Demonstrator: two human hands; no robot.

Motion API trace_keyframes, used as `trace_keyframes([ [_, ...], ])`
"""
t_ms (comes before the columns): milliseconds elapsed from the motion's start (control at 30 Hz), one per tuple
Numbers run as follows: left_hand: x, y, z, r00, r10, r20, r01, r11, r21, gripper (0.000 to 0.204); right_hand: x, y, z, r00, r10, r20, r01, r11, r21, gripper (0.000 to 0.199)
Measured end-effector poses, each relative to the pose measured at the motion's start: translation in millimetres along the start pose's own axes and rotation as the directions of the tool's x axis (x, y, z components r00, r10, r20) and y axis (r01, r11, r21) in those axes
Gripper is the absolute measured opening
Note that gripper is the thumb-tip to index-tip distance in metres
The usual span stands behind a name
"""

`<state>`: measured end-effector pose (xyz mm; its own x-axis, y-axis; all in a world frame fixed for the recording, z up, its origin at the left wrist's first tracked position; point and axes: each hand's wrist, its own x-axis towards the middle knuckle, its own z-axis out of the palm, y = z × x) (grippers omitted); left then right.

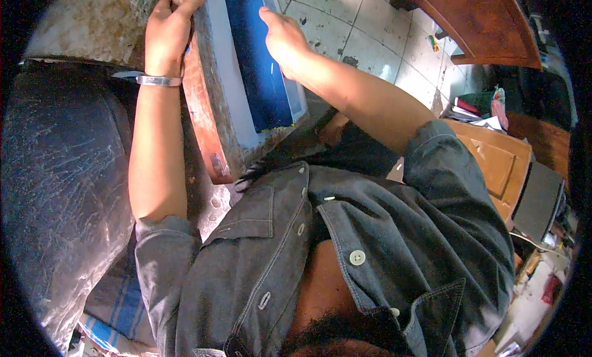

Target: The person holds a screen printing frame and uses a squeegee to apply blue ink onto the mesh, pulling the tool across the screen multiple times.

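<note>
A long wooden board with a scuffed, reddish-brown edge (206, 110) stretches away from my waist. On its face lies a pale white-grey layer (229, 79) with a deep blue panel (266, 98) along its middle. My left hand (169, 33), with a metal bracelet at the wrist, is wrapped round the board's left edge near the top of the view. Over the panel's right side is my right hand (287, 41), closed, its thumb up near the blue surface. Its other fingers are hidden, and I cannot tell what they grip.
To the left stands a large dark, scratched surface (68, 172), with a stained pale surface (92, 27) beyond. Grey floor tiles (333, 17) spread ahead. At the right are brown wooden furniture (472, 24), a light-brown panel (493, 159) and a pile of papers (484, 119).
</note>
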<state>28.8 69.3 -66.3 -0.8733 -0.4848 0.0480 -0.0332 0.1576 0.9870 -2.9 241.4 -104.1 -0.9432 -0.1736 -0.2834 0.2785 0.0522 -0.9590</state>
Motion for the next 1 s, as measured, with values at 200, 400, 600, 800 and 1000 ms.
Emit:
trace_keyframes([
  [200, 4, -5, -5, 0.999, 0.033, -0.002, -0.033, 0.994, 0.106, 0.043, 3, 2, 2, 1.000, -0.021, 0.004, 0.021, 0.996, -0.086, 0.047],
  [400, -4, 6, 3, 0.999, 0.012, -0.044, -0.005, 0.988, 0.152, 0.046, 0, -8, 5, 0.999, -0.039, 0.007, 0.040, 0.993, -0.109, 0.048],
  [600, -6, 5, 4, 0.995, 0.047, -0.085, -0.060, 0.985, -0.159, 0.039, -4, -21, 6, 0.995, 0.006, 0.104, 0.007, 0.992, -0.125, 0.048],
  [800, 1, -5, 0, 0.995, 0.049, -0.092, -0.063, 0.984, -0.165, 0.038, -6, -25, 10, 0.995, 0.027, 0.092, -0.028, 1.000, 0.014, 0.046],
  [1000, 2, -4, -2, 0.997, 0.056, -0.053, -0.065, 0.982, -0.175, 0.039, -6, -26, 14, 0.998, -0.008, 0.059, 0.005, 0.998, 0.062, 0.046],
])
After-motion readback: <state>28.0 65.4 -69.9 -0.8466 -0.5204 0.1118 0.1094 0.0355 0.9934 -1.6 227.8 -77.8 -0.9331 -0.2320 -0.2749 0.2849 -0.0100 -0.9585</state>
